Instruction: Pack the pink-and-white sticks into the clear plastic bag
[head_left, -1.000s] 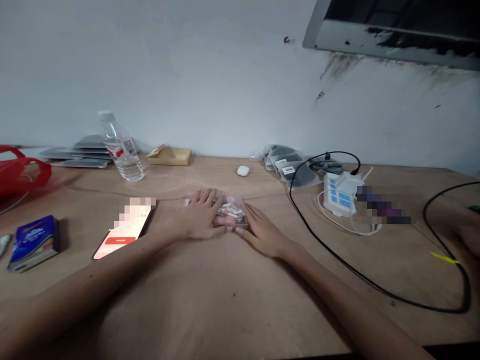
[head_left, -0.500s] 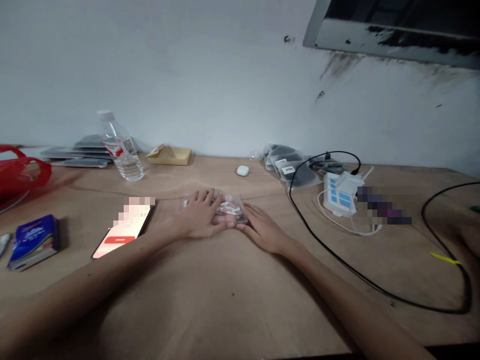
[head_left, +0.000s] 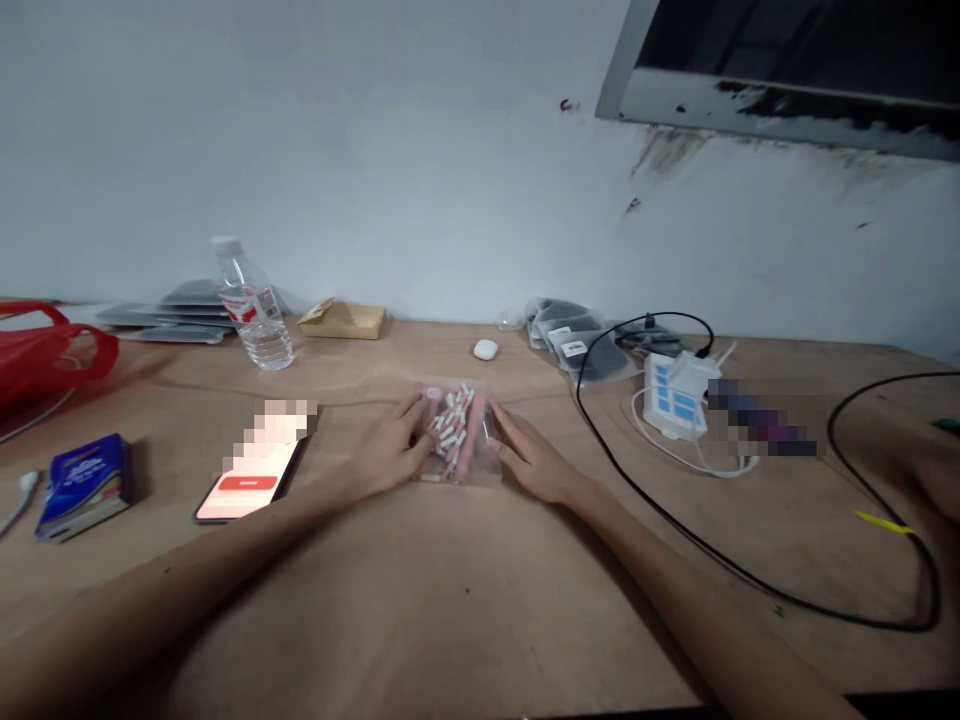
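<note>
The left hand (head_left: 391, 450) partly hides one edge of the clear bag (head_left: 463, 435), the right hand (head_left: 536, 462) extends along its opposite side, and any grip is unclear.

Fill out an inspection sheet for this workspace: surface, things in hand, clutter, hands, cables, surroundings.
Surface: wood-toned table, small dark specks.
Things in hand: clear bag of small pink and white pieces, lying between the hands.
Clutter: bottle, phone with lit screen, blue packet, red bag, yellowish box, white case, grey packets.
Hands: left hand touches the bag's left side; right hand at its right edge, fingers extended.
Cables: black cable loops at right, with yellow tie; white cable at far left.
Surroundings: stained wall; grey-framed dark panel upper right.
</note>
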